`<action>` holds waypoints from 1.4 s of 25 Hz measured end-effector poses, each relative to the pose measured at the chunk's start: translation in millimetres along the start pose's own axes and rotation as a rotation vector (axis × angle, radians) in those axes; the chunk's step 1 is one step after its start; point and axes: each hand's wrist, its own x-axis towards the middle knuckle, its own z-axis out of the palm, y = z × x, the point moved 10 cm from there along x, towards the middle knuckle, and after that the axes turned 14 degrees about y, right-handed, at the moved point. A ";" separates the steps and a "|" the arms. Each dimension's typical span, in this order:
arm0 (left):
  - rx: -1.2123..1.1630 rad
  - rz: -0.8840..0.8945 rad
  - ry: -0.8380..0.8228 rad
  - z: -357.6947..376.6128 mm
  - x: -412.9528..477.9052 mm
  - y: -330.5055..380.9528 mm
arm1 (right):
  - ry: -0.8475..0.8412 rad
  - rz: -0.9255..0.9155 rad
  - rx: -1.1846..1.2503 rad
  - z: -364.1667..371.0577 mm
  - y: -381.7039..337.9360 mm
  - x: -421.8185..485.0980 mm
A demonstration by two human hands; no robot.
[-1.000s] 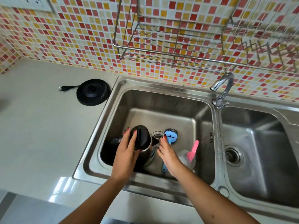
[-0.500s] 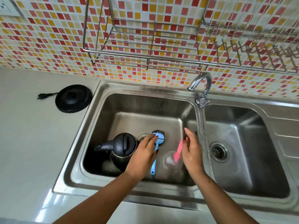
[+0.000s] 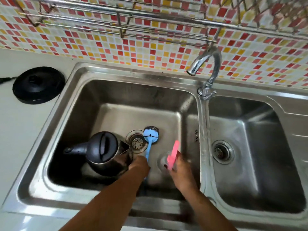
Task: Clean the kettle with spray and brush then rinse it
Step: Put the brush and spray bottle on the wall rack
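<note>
A dark steel kettle (image 3: 105, 150) with a black lid and handle stands in the left sink basin (image 3: 116, 90), lid shut, spout toward the drain. A blue-handled brush (image 3: 150, 137) with a steel-wool head lies beside the drain; my left hand (image 3: 140, 165) is closed over the lower end of its handle. My right hand (image 3: 179, 167) wraps around a clear spray bottle (image 3: 164, 161) with a pink trigger, just right of the brush. Motion blur hides both hands' fingers.
The kettle's black base (image 3: 38, 85) with its cord sits on the white counter at left. A chrome tap (image 3: 208, 70) stands between the basins. The right basin (image 3: 250, 147) holds only its drain. A wire rack (image 3: 125, 25) hangs on the tiled wall above.
Both hands left the kettle, which now stands alone. My left hand went to the brush handle and my right hand closed around the spray bottle. The camera moved closer.
</note>
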 end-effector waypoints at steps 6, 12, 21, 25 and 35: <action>-0.101 0.052 0.050 -13.3 -13.8 11.3 | 0.041 -0.131 -0.062 -9.4 -2.0 3.3; -0.292 0.167 0.296 -147.7 -130.4 1.9 | 0.166 -0.472 0.218 -116.6 -113.7 -26.4; -0.486 0.518 1.009 -401.8 -318.4 1.6 | 0.538 -0.984 0.409 -320.1 -345.4 -78.3; -0.417 0.533 1.128 -469.7 -290.8 39.4 | 0.691 -1.031 0.296 -347.2 -412.5 -46.0; -0.098 0.370 1.117 -498.5 -191.7 90.7 | 0.610 -0.779 -0.110 -288.8 -440.4 63.1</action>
